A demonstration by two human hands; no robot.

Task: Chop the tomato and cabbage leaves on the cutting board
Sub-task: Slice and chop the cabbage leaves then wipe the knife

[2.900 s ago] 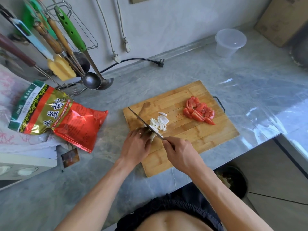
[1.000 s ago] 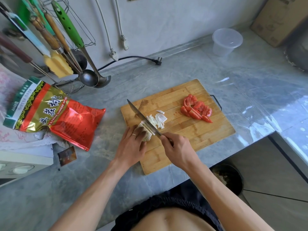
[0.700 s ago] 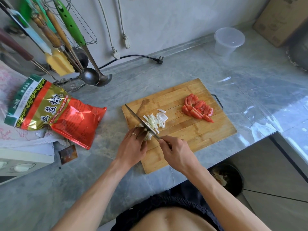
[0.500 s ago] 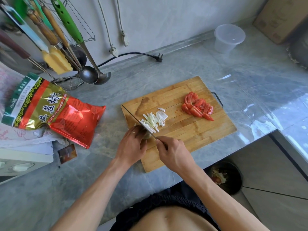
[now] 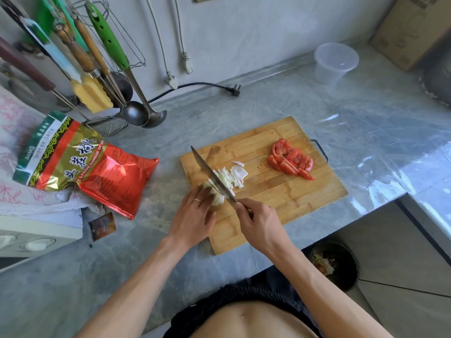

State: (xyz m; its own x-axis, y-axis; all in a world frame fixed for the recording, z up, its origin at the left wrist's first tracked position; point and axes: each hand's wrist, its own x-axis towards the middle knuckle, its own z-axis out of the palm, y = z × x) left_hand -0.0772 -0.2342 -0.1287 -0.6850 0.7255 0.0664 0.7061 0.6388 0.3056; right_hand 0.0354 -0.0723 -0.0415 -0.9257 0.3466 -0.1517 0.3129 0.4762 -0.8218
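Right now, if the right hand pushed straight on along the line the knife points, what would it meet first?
The right hand would probably run into the uncut cabbage and the left hand's fingers holding it; the knife lies right alongside them, though depth is unclear.

Matt wooden cutting board (image 5: 280,198), shiny metal knife (image 5: 212,178), glossy foil bag (image 5: 97,167), polished stone counter (image 5: 268,101).

Your arms are bare, no sleeves. Thin ring (image 5: 196,200) on a left hand (image 5: 192,219) finger. Torso bare; dark shorts (image 5: 234,303) with gathered waistband.
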